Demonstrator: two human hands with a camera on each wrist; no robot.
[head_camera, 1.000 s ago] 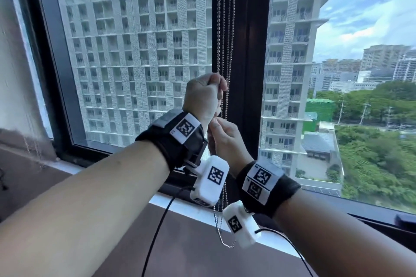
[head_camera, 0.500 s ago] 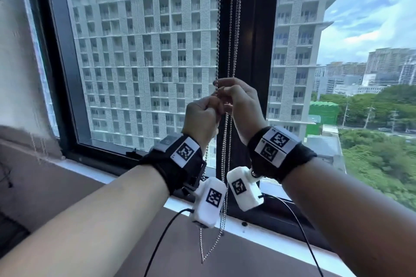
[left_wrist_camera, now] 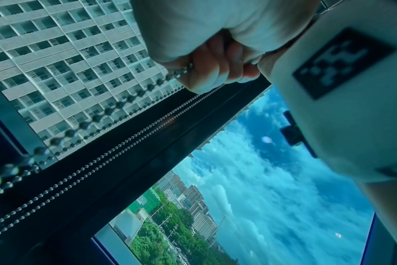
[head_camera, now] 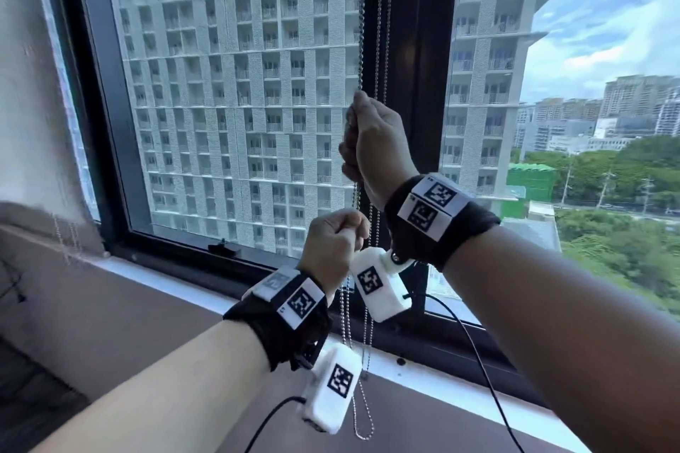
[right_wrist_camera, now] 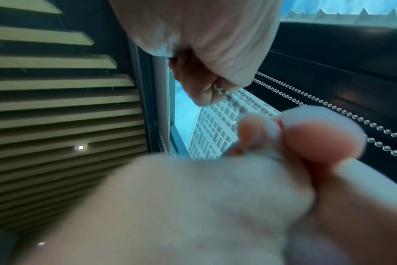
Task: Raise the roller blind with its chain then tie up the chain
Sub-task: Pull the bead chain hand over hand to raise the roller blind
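A metal bead chain (head_camera: 361, 29) hangs down in front of the window beside the dark mullion. My right hand (head_camera: 369, 143) grips this chain high up, fingers curled round it. Below it my left hand (head_camera: 336, 241) is a fist closed on the same chain. Slack falls past both wrists to a loop (head_camera: 364, 432) near the sill. In the left wrist view the chain (left_wrist_camera: 129, 98) leaves my curled fingers (left_wrist_camera: 215, 70). The right wrist view shows the right hand (right_wrist_camera: 200, 84) closed on the beads (right_wrist_camera: 220, 92), with the left fist (right_wrist_camera: 306, 139) blurred in front. The blind itself is out of sight.
Two more chain strands (head_camera: 383, 48) hang against the mullion (head_camera: 415, 85). A pale sill (head_camera: 176, 278) runs under the window, and a wall (head_camera: 22, 121) stands at the left. Black cables (head_camera: 478, 360) trail from the wrist cameras.
The right hand went from below the left hand to well above it and took the chain higher up. The left hand came down with the chain in its fist.
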